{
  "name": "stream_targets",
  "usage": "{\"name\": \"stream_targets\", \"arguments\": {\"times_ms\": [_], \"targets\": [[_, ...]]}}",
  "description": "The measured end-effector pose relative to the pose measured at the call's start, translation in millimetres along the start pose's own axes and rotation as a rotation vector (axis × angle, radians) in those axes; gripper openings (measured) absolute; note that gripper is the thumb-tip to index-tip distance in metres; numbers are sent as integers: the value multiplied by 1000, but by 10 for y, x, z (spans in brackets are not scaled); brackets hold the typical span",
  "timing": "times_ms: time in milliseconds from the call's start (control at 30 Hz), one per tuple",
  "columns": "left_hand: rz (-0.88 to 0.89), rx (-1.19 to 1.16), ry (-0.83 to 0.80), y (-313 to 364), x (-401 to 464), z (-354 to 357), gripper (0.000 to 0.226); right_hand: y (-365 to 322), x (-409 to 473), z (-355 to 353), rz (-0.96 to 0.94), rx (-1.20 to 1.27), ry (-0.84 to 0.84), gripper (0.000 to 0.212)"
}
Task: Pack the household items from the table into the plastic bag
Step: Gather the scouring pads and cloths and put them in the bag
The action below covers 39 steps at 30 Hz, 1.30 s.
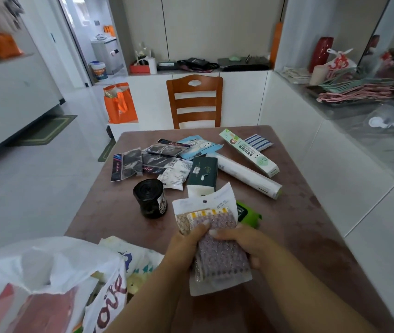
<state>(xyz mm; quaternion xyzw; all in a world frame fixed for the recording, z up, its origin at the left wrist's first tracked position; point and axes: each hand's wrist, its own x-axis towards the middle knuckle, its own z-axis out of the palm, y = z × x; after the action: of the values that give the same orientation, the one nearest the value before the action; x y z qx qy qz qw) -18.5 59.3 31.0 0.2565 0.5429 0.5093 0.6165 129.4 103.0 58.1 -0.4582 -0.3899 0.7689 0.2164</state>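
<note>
Brown table [311, 227], square, strewn with packets. White plastic bag [47, 267] with red lettering at the near left corner of the table, mouth gaping, more white printed bags just beyond it.

Both hands over the near middle of the table, closed around one clear packet of scouring pads [217, 241]: left hand [186, 246] gripping its left edge, thumb across the front; right hand [244, 241] clasping its right edge, fingers curled behind. Packet held off the table, well apart from the bag's mouth, header card tilted away.

Beyond the packet, toward the far edge of the table:
- long white roll [246, 176], lying diagonally
- green and white box [248, 152] just behind the roll
- dark green tissue pack [203, 170], touching the roll's left end
- black packets [128, 164] in a loose pile at the left
- black roll of bin bags [150, 198], upright, left of the scouring pads
- pale blue pouch [200, 146]
- striped cloth [258, 141] at the far right
- green pack [248, 215], half hidden behind the scouring pads.
</note>
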Motion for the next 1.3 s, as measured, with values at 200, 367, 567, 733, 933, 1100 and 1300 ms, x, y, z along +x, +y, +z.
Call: {"name": "stream_targets", "arguments": {"times_ms": [200,367,567,733,933,1100,1300], "targets": [[-50,87,41,188,-171,-165,61,55,20,148,31,117,-18,51],[-75,118,147,418,-464,-451,57,67,-41,391,19,222,-106,57],[14,333,407,650,-1026,-898,66,38,-357,900,8,176,-226,40],[75,326,573,817,-1562,-1318,62,100,-608,1328,49,116,-347,36],[200,564,883,874,-1974,-1855,61,263,-764,1756,242,15,-465,13],[17,456,902,870,-2172,-2055,69,497,-714,2084,368,-114,-466,22],[-240,563,753,875,-2265,-2023,82,627,-331,2129,270,-158,-216,27]]}}
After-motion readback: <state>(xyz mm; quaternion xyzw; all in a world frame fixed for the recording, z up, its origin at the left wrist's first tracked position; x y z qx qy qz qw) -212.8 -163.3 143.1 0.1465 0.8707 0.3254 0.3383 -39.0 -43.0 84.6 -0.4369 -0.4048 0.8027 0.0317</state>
